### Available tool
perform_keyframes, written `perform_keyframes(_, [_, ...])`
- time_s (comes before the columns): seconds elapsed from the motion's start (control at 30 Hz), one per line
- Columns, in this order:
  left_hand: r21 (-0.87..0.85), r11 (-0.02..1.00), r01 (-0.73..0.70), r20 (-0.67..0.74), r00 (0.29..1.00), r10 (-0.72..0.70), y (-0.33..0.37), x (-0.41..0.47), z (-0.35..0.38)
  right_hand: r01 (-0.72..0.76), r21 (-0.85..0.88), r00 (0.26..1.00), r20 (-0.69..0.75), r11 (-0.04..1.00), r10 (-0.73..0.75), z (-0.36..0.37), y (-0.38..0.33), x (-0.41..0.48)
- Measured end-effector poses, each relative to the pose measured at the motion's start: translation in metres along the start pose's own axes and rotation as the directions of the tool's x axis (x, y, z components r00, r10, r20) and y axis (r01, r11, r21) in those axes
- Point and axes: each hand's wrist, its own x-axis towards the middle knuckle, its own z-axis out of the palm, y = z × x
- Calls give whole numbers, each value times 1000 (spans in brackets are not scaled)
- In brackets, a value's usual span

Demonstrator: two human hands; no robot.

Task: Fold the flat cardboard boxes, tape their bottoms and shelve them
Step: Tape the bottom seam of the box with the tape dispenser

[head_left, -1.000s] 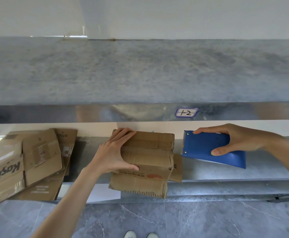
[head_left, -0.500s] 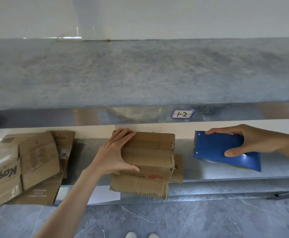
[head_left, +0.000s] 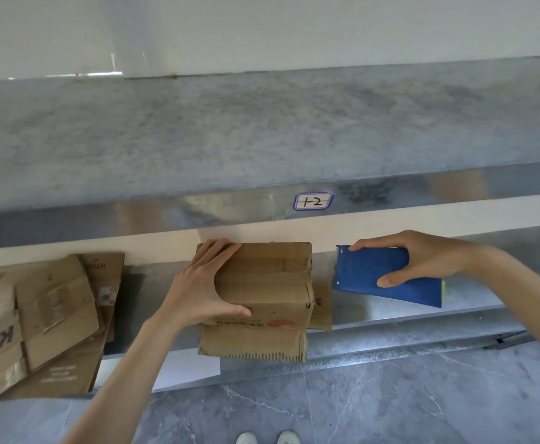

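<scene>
In the head view, we look down on a metal rack. Our left hand (head_left: 198, 290) grips the left end of a folded cardboard box (head_left: 268, 283). Its fingers (head_left: 220, 251) lie close together over the far top edge, and the thumb (head_left: 230, 310) presses the near face, so the hand spans the box. The box sits on the lower shelf (head_left: 390, 312) near the middle of the frame, with a ragged flap hanging over the shelf's front edge at 6 o'clock. At 3 o'clock of the box, just apart from it, our right hand (head_left: 422, 261) holds a blue tape dispenser (head_left: 374, 274). The fingers curl over its far edge and the thumb pinches its near side. We cannot tell whether the dispenser touches the shelf. At 9 o'clock of the box, well apart, a loose stack of flat cardboard boxes (head_left: 54, 315) lies on the same shelf and overhangs its front. A white sheet (head_left: 185, 370) shows below the shelf edge at 7 o'clock of the box. At 12 o'clock, the upper shelf (head_left: 262, 129) carries a label (head_left: 312, 201) reading "1-2" on its front lip. The grey marbled floor (head_left: 390, 395) fills the bottom, with the toes of two white shoes (head_left: 267, 439) at 6 o'clock.
</scene>
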Motion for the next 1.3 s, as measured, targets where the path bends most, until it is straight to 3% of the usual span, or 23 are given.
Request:
perform_keyframes(0.47, [30,999,-27,-29,999,28,3,-2,1,-92,-358,947,-320,929,-29,60,-23,6])
perform_keyframes(0.7, [35,999,-23,-26,999,24,1,-1,3,-151,-365,952,-303,919,36,65,-26,19])
perform_keyframes(0.87, [29,999,-37,-34,999,38,2,-5,3,-244,-529,940,-336,813,63,85,-20,36])
perform_keyframes(1.07, [35,999,-6,-26,1000,7,-7,-11,-5,-332,-473,859,-510,816,54,102,8,52])
perform_keyframes(1.3, [59,996,60,-49,997,-57,-33,-27,-18,-318,-395,832,-551,862,54,109,39,73])
